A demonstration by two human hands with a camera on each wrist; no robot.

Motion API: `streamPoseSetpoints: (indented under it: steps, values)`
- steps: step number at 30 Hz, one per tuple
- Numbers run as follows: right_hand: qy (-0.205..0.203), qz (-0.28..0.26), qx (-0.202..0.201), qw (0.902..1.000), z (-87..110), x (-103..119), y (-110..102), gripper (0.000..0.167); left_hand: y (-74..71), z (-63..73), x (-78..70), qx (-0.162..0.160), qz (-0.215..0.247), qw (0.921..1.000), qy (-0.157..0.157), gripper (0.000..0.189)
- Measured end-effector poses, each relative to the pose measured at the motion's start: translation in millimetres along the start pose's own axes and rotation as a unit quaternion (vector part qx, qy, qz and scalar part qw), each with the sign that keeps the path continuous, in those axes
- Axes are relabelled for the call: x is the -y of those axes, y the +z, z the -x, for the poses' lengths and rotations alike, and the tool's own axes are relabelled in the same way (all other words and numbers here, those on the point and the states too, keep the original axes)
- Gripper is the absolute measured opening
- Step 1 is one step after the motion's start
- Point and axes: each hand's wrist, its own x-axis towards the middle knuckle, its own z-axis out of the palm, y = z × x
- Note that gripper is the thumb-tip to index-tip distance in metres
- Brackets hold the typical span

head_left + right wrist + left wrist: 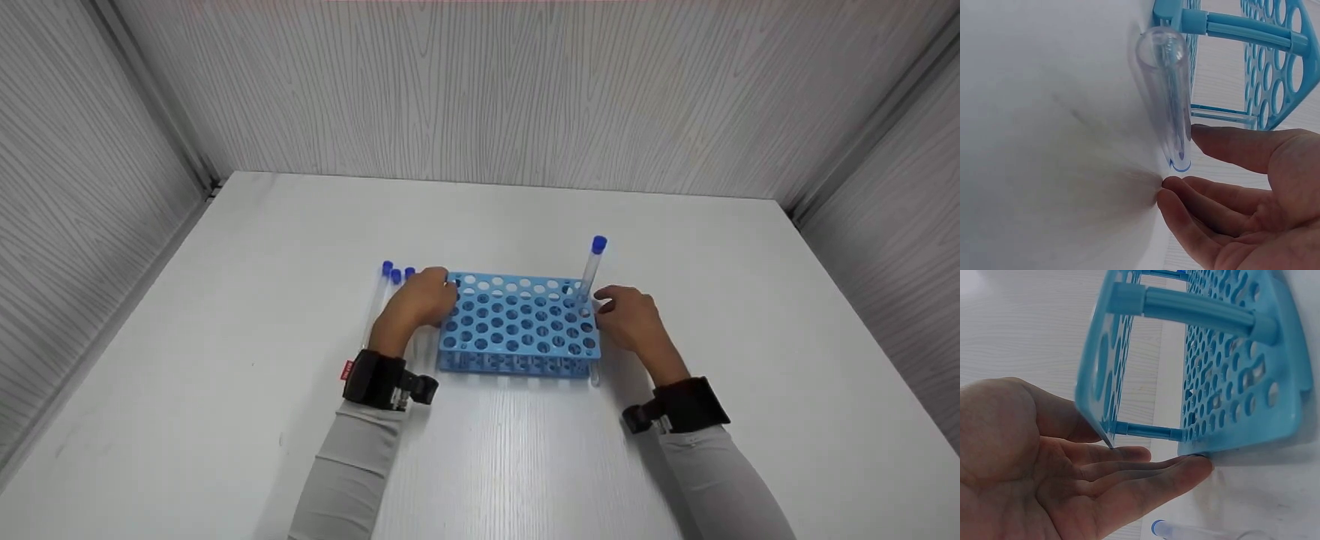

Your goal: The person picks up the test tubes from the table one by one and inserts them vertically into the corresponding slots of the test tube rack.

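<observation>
A blue test tube rack (517,319) with rows of round holes stands in the middle of the table. My left hand (424,300) holds its left end, thumb and fingers about the corner of the top plate in the left wrist view. One clear test tube with a blue cap (598,244) leans upright in the rack's back right corner. Another clear tube (1171,84) lies on the table along the rack's right end, rounded bottom towards me. Beside it is my right hand (628,316), its thumb tip right at the tube and its fingers spread apart from the thumb.
Several clear tubes with blue caps (387,268) lie on the white table left of the rack, partly hidden by the left hand and wrist. Grey wood-grain panels (480,97) enclose the table at the back and both sides.
</observation>
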Motion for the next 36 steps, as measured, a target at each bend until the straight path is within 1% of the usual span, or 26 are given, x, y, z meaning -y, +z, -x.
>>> streamPoseSetpoints:
  steps: [5, 13, 20, 27, 36]
  values:
    - [0.001, 0.0, 0.001, 1.0, 0.2, 0.3, -0.2, 0.05, 0.6, 0.5, -0.4, 0.001, 0.01, 0.9999, -0.003, 0.052]
    - [0.007, 0.0, 0.003, 1.0, -0.1, 0.7, 0.3, 0.047, 0.8, 0.5, 0.2, -0.001, 0.005, 1.0, -0.002, 0.052]
    - [0.0, 0.001, 0.001, 1.0, 0.4, -0.3, 1.0, 0.047, 0.8, -0.3, 0.8, -0.009, -0.007, 0.9998, 0.016, 0.051]
    - [0.02, 0.001, 0.015, 0.9997, -0.9, -0.2, 0.9, 0.046, 1.1, -1.7, 1.6, 0.001, 0.0, 1.0, 0.005, 0.053]
    - [0.022, 0.001, 0.018, 0.9996, -0.3, -0.5, -0.1, 0.044, 0.7, -0.7, 0.8, 0.002, 0.01, 1.0, 0.001, 0.053]
